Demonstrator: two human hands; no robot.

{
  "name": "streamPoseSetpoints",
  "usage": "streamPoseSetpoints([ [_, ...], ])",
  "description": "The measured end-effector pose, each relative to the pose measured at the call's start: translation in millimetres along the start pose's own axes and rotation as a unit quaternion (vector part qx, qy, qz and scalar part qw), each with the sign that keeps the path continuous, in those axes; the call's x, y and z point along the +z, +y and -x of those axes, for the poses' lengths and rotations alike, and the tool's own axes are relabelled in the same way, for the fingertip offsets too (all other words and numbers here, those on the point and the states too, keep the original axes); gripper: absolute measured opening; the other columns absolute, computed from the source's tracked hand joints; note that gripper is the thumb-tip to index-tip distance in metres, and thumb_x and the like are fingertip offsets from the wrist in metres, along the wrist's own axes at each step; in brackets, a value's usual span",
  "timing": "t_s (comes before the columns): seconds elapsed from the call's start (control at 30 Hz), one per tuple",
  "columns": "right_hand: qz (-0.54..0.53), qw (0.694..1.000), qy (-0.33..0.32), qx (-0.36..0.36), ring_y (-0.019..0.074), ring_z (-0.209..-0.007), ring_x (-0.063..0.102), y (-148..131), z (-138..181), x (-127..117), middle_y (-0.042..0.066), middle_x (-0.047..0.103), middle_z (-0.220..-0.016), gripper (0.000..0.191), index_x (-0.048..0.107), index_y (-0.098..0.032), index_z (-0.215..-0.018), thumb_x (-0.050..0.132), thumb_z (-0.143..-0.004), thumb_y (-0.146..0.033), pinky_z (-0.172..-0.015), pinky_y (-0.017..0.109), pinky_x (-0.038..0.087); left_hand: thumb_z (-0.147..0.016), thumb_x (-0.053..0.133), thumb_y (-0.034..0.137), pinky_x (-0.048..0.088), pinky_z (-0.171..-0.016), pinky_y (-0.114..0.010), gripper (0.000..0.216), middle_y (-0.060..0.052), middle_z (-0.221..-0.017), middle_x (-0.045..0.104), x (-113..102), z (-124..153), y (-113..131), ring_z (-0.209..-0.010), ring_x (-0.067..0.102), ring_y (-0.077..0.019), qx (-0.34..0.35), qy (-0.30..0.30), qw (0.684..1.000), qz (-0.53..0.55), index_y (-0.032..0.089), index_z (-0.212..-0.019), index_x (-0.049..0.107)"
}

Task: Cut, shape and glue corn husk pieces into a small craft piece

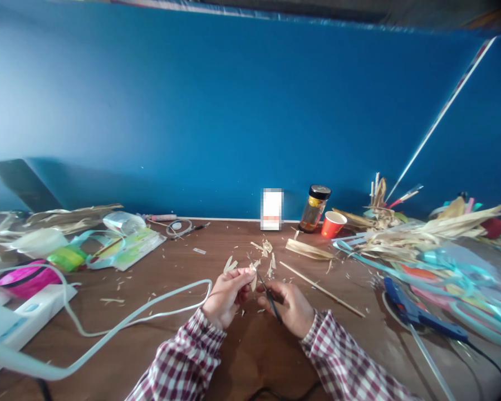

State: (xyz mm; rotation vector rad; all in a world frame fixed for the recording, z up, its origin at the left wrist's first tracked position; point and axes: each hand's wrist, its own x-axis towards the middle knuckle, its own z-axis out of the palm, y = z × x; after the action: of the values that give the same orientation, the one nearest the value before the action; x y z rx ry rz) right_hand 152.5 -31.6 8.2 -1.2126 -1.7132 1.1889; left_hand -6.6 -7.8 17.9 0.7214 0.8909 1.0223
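Note:
My left hand [230, 292] pinches a small pale piece of dried corn husk [254, 281] between thumb and fingertips, above the middle of the table. My right hand [291, 306] is closed around a pair of dark scissors [269, 296]. Their slim blades point up and left and meet the husk at my left fingertips; whether they are cutting through it is too small to tell. Small husk cuttings [271, 264] lie just beyond both hands. A thin stick [321, 289] rests to the right of my right hand.
On the right are a blue glue gun [421, 314], turquoise ribbons and a husk pile [438, 231]. A jar [315, 209], a red paper cup [333, 224] and a blurred white object [271, 210] stand at the back. White cable [150, 306] loops from a power strip [33, 312] on the left.

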Motion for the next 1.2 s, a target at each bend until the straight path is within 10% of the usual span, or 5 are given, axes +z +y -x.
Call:
streamPoseSetpoints([
  [0.8,-0.03,0.999,0.022,0.018,0.0104,-0.046,0.044,16.7,-4.0,-1.3,-0.003,0.052,-0.055,0.023,0.067,-0.018,-0.092,0.066,-0.074,-0.034,-0.044,0.021,0.032,-0.064,0.075,0.031,0.031,-0.041,-0.013,0.025,0.006,-0.05,0.048,-4.7,-0.9,1.1,-0.043,0.04,-0.002,-0.003,-0.008,1.0,-0.012,0.013,-0.06,0.059],
  [1.2,-0.022,0.998,0.049,-0.045,0.0141,-0.067,0.06,15.0,-5.9,-14.1,0.0,0.064,-0.077,0.031,0.062,-0.019,-0.101,0.068,-0.07,-0.021,-0.06,0.024,0.047,-0.067,0.068,0.03,0.03,-0.043,-0.022,0.016,-0.004,-0.049,0.062,-4.4,-5.8,-13.9,-0.042,0.047,-0.0116,0.094,-0.094,0.932,-0.339,0.017,-0.057,0.069],
])
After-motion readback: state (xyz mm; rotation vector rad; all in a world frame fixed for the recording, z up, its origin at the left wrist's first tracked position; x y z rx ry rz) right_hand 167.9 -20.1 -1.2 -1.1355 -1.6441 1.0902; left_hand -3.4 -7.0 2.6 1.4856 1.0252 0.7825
